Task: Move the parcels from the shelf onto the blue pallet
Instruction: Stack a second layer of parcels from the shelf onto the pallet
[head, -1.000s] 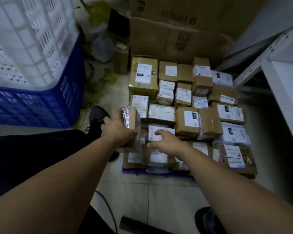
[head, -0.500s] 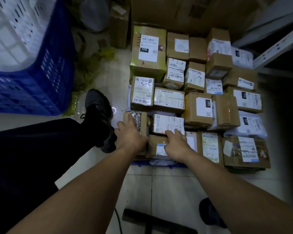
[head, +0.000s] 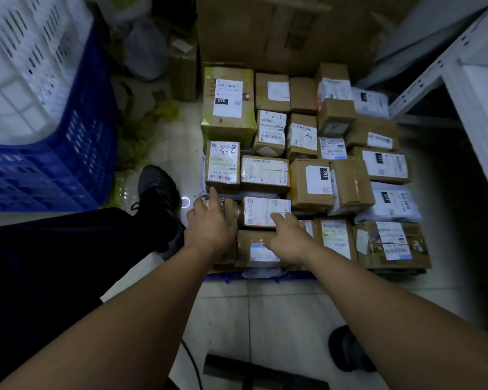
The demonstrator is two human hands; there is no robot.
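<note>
**Both hands down at the pallet's near-left corner**

My left hand is on top of the small brown parcel, low and left of centre in the frame. The fingers are wrapped over its top and far side, one finger stretched forward, so I have it gripped from above. It sits in the stack, tight against its neighbours at the left edge.

My right hand is flat and loose, fingers nearly straight and a little spread. One fingertip touches the white sticker of the labelled parcel just right of the brown one. Nothing is pinched there.

The blue pallet shows only as a thin strip at the near edge, and cardboard boxes cover the rest in rows. A green-taped box is at the far left, a box marked 231 in the middle, and a grey mailer bag to the right. A big carton stands behind them.

The white shelf runs down the right edge. At upper left a white crate sits in a blue crate; what they hold I cannot tell.
</note>
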